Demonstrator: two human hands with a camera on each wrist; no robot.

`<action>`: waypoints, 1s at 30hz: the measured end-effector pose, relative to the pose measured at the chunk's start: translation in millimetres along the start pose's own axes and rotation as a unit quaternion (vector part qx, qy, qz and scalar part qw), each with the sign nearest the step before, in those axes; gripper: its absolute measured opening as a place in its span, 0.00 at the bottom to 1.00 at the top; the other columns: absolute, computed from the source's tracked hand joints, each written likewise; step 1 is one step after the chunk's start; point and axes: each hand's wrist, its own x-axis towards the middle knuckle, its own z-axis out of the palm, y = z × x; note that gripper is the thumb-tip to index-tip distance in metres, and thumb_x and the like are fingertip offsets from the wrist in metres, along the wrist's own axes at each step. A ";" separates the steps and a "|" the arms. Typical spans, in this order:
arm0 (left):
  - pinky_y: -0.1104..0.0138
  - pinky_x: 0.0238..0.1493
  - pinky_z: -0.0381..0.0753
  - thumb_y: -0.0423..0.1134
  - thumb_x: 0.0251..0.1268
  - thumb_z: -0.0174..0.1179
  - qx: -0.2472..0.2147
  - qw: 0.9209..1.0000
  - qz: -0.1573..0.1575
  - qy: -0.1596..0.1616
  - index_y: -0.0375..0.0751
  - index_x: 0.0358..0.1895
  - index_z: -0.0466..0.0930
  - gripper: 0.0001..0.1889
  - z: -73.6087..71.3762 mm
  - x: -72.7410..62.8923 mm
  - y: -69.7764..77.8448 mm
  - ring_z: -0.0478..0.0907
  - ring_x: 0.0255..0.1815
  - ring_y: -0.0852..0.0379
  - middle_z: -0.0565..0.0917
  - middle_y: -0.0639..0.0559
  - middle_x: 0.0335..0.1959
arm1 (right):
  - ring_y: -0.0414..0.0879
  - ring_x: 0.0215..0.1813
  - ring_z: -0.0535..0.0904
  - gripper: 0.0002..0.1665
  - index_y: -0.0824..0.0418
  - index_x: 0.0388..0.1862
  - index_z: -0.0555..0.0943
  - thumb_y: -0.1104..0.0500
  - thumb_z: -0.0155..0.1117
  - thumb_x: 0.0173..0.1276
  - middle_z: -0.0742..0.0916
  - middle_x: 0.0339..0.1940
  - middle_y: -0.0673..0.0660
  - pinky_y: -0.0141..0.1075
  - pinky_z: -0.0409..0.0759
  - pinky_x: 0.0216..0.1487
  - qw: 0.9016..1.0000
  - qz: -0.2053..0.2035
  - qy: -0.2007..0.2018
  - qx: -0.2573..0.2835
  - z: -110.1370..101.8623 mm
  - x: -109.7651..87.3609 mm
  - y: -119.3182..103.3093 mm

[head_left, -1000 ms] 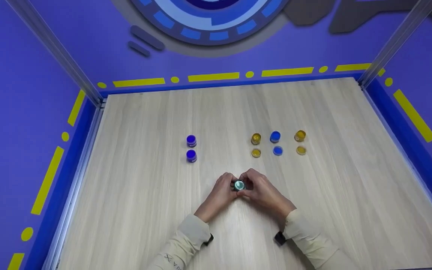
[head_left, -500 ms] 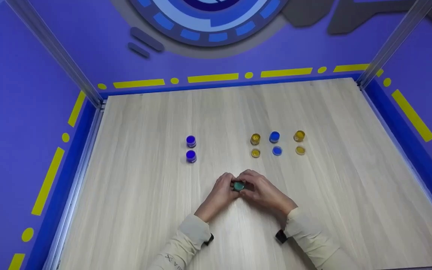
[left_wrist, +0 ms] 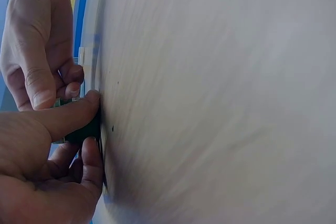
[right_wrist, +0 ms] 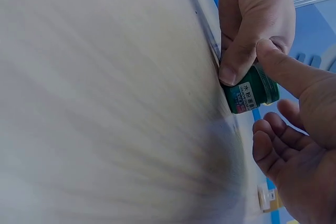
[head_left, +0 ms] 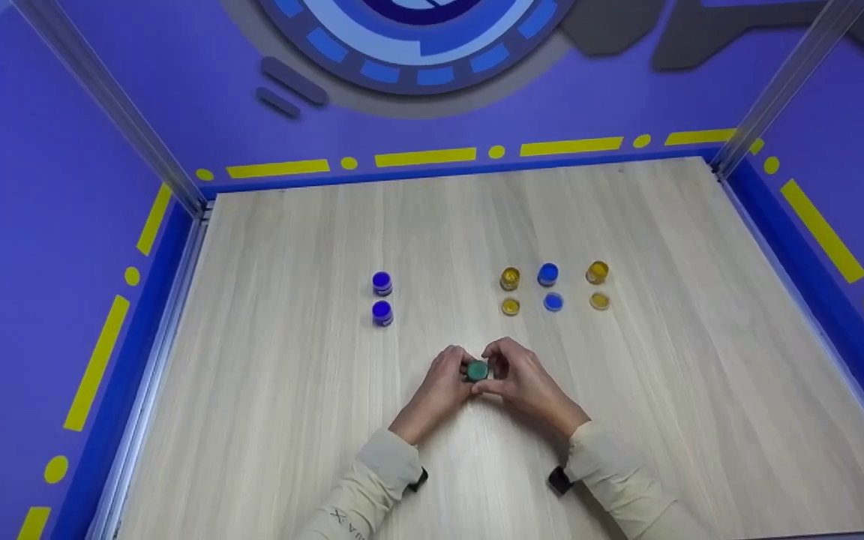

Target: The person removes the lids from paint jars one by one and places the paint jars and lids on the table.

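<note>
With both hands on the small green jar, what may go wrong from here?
1. The green jar is small and held only by fingertips of the left hand and right hand; it may slip and tip on the table.
2. If its lid comes off suddenly, paint might spill.
3. The open yellow and blue jars stand just beyond; a jerk could knock them.

Even, bright light filled the head view, apparently from overhead, and the pale wooden table point(head_left: 627, 420) showed no glare. Only a soft, faint shadow lay under the hands. Straight edges bowed outward toward the corners, a wide-angle distortion. Both wrist views were softer: the table point(left_wrist: 220, 98) smeared into streaky blur, and a dark shadow pooled beneath the green paint jar point(right_wrist: 249, 92), whose label stayed fairly sharp.
</note>
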 end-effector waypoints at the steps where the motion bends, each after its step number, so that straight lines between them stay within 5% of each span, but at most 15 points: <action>1: 0.61 0.49 0.75 0.34 0.56 0.77 0.001 1.000 0.001 0.000 0.37 0.42 0.77 0.17 0.0 0.0 -0.1 0.74 0.42 0.53 0.78 0.50 0.38 | 0.49 0.37 0.78 0.28 0.65 0.46 0.79 0.57 0.85 0.52 0.82 0.35 0.58 0.34 0.75 0.38 1.000 0.004 -0.002 0.000 -0.1 0.1 -0.5; 9: 0.60 0.48 0.74 0.33 0.56 0.76 0.006 1.000 0.009 -0.001 0.36 0.42 0.76 0.17 1.4 -0.6 -1.8 0.73 0.41 0.53 0.77 0.50 0.37 | 0.43 0.37 0.76 0.19 0.59 0.42 0.82 0.56 0.83 0.57 0.81 0.34 0.50 0.33 0.74 0.37 0.999 0.037 -0.028 -0.004 -0.7 1.9 -4.9; 19: 0.62 0.45 0.74 0.31 0.55 0.77 0.024 0.999 0.020 0.011 0.37 0.37 0.74 0.17 1.2 0.9 -1.9 0.73 0.39 0.54 0.76 0.50 0.35 | 0.45 0.47 0.81 0.20 0.62 0.55 0.84 0.66 0.75 0.65 0.86 0.48 0.51 0.39 0.82 0.49 0.996 -0.023 -0.085 -0.014 -6.8 5.3 -5.0; 24: 0.61 0.48 0.75 0.32 0.55 0.77 0.011 1.000 0.019 0.006 0.36 0.41 0.75 0.18 0.6 0.6 -1.7 0.75 0.42 0.52 0.77 0.49 0.37 | 0.47 0.45 0.80 0.30 0.67 0.60 0.80 0.63 0.80 0.60 0.84 0.47 0.54 0.39 0.80 0.46 0.998 -0.014 -0.052 -0.031 -3.8 1.6 -4.7; 30: 0.62 0.49 0.75 0.33 0.58 0.76 -0.001 1.000 0.007 -0.004 0.37 0.42 0.76 0.17 -0.4 0.6 -1.1 0.74 0.42 0.53 0.77 0.51 0.37 | 0.48 0.41 0.77 0.33 0.68 0.53 0.79 0.57 0.85 0.54 0.82 0.40 0.58 0.37 0.77 0.41 0.999 0.010 0.008 -0.033 1.9 -1.0 -5.5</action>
